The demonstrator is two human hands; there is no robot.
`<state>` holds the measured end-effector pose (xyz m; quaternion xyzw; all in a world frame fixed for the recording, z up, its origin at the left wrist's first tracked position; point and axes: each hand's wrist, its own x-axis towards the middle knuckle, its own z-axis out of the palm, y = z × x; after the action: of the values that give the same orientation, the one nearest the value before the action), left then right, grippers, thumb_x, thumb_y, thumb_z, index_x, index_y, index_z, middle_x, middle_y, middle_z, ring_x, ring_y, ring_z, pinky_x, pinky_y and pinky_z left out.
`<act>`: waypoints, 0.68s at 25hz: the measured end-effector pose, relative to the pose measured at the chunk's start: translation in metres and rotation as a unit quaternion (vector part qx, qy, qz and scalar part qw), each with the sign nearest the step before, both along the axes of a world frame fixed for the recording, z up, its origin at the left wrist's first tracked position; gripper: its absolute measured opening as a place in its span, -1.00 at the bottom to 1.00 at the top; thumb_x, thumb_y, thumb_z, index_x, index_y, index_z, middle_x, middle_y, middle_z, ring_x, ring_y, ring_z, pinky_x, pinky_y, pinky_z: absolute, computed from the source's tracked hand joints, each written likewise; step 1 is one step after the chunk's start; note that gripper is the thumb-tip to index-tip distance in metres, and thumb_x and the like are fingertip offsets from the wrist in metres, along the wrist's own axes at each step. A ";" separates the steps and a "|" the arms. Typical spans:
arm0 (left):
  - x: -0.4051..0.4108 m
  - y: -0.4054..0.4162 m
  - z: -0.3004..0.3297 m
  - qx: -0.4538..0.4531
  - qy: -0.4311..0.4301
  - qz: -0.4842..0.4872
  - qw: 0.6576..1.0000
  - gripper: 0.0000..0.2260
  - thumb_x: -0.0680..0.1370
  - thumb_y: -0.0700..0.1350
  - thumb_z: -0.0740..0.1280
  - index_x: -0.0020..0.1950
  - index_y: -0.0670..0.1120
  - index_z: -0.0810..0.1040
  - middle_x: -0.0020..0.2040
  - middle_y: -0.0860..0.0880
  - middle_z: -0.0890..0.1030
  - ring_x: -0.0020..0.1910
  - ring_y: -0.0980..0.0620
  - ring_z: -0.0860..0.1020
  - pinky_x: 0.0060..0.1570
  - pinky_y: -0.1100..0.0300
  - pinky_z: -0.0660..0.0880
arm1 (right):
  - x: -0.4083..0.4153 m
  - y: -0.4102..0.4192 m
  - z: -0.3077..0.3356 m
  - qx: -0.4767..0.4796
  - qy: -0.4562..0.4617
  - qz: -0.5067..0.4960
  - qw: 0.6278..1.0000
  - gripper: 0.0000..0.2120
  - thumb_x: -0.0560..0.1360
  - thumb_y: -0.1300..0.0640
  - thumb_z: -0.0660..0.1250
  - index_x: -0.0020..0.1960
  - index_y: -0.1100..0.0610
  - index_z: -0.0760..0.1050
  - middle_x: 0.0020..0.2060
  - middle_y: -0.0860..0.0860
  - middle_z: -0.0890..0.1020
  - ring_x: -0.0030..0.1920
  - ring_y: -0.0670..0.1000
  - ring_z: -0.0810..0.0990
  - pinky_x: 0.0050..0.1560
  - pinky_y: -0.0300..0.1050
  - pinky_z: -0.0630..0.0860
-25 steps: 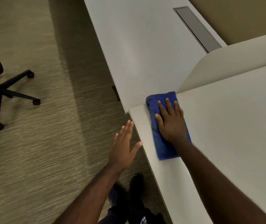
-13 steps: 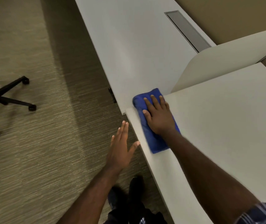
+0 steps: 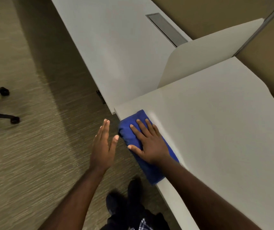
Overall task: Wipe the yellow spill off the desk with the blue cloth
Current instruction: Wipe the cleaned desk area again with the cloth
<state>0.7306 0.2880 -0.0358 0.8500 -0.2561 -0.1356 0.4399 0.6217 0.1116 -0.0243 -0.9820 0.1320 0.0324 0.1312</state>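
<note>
The right hand (image 3: pixel 149 143), fingers spread flat, presses the blue cloth (image 3: pixel 151 170) at the desk (image 3: pixel 216 130) edge mid-wipe, the empty left hand (image 3: pixel 103 146) open at its 9 o'clock; no yellow spill is visible, so the next move is probably sweeping inward toward 2 o'clock.

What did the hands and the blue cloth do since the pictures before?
The right hand slid the blue cloth across the desk toward its near edge, so the cloth now hangs slightly over that edge. Nothing was picked up or let go. The right palm stays flat on the cloth, and the left hand stays open beside the desk edge, over the carpet. No yellow spill shows.
</note>
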 end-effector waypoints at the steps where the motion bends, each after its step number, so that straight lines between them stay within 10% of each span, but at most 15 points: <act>1: -0.004 -0.001 0.001 -0.005 0.003 -0.008 1.000 -0.43 0.61 0.20 0.09 0.57 0.11 0.02 0.59 0.12 0.05 0.56 0.08 0.08 0.46 -0.18 0.21 | -0.008 0.003 0.000 -0.004 -0.001 -0.003 1.000 -0.27 0.50 -0.45 -0.09 0.54 -0.19 -0.21 0.58 -0.08 -0.12 0.55 0.03 -0.28 0.52 0.12 -0.20; 10: -0.017 0.014 0.008 -0.023 -0.009 -0.053 0.998 -0.42 0.59 0.24 0.04 0.58 0.10 0.02 0.57 0.17 0.04 0.55 0.10 0.10 0.45 -0.19 0.21 | -0.039 0.057 0.001 0.014 0.006 0.018 1.000 -0.33 0.56 0.25 0.21 0.55 -0.08 0.02 0.57 -0.05 0.01 0.53 0.03 -0.24 0.54 0.09 -0.08; 17: -0.022 0.025 0.028 -0.057 -0.029 -0.079 0.995 -0.47 0.61 0.22 0.05 0.56 0.14 0.08 0.58 0.12 0.15 0.53 0.15 0.14 0.43 -0.18 0.26 | -0.095 0.088 0.027 0.083 -0.064 0.034 0.994 -0.27 0.50 0.32 0.32 0.52 -0.12 0.11 0.55 -0.09 0.11 0.56 0.06 -0.01 0.38 0.08 0.38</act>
<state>0.7083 0.3128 -0.0077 0.8040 -0.3428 -0.1304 0.4681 0.5266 0.1991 0.0030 -0.9717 0.0869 -0.0156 0.2189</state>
